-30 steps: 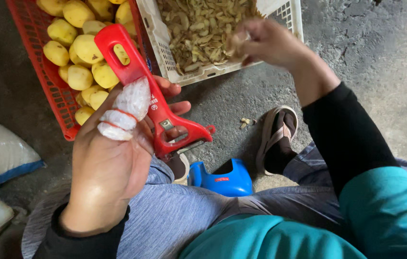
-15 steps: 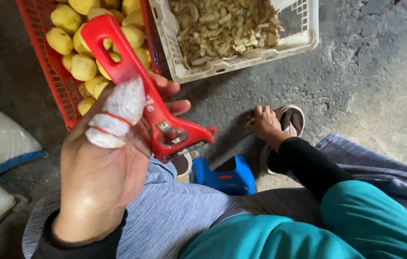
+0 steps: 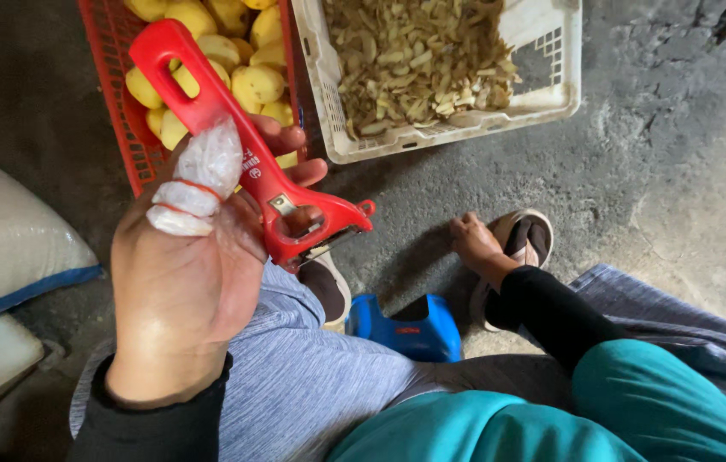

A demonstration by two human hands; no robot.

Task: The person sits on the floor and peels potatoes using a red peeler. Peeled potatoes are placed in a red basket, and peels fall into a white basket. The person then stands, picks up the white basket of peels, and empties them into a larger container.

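At left of frame, the left hand (image 3: pixel 179 282), its thumb wrapped in white tape, grips a glossy red plastic Y-shaped peeler (image 3: pixel 243 162) rising diagonally from its fingers, while the right hand (image 3: pixel 474 241) rests loosely curled on rough concrete, holding nothing.

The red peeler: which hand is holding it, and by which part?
The left hand holds the red peeler by the middle of its handle, blade end pointing down-right. The right hand holds nothing; it reaches down beside a sandal.
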